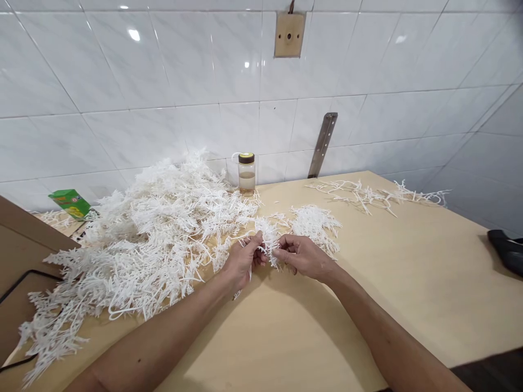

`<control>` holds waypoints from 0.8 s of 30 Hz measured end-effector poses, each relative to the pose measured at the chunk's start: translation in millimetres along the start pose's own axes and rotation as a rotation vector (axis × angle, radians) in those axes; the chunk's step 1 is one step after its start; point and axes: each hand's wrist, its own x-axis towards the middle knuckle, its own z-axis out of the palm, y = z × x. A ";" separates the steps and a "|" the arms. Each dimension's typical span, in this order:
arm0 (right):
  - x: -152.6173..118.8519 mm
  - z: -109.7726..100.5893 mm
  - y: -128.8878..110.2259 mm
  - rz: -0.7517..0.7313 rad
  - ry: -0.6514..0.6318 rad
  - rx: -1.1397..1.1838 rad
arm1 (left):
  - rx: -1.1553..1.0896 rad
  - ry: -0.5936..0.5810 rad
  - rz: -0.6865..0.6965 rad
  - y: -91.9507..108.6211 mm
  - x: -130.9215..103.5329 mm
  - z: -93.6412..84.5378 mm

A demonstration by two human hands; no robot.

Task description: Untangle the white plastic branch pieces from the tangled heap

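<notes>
Pale wooden tabletop (408, 283), white-tiled wall (163, 81) behind. At mid-table a white plastic sprig (269, 239) is pinched between left hand (243, 264) and right hand (302, 256), fingertips closed on it. Large heap of sprigs (155, 234) is piled left. Lidded jar (247, 173), part-filled with clear liquid, is set by the wall. Green carton (70, 202) is seen far left.

One jar (246, 173), one green carton (70, 203), two hands (304, 256)

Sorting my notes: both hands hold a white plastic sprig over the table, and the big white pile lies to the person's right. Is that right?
Not quite: the pile lies to the person's left, as the head view shows. Both the left hand and right hand do hold a sprig over the table.
</notes>
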 end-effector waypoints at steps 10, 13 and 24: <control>-0.4 -6.7 7.2 -0.102 0.074 0.126 | -0.084 0.066 -0.090 5.3 8.5 -3.4; 1.7 -6.7 10.5 -0.097 0.128 0.209 | -0.079 0.066 -0.083 9.0 7.3 -2.7; -6.8 -3.1 -5.1 -0.126 0.022 -0.100 | -0.063 -0.102 -0.012 0.6 9.0 -9.0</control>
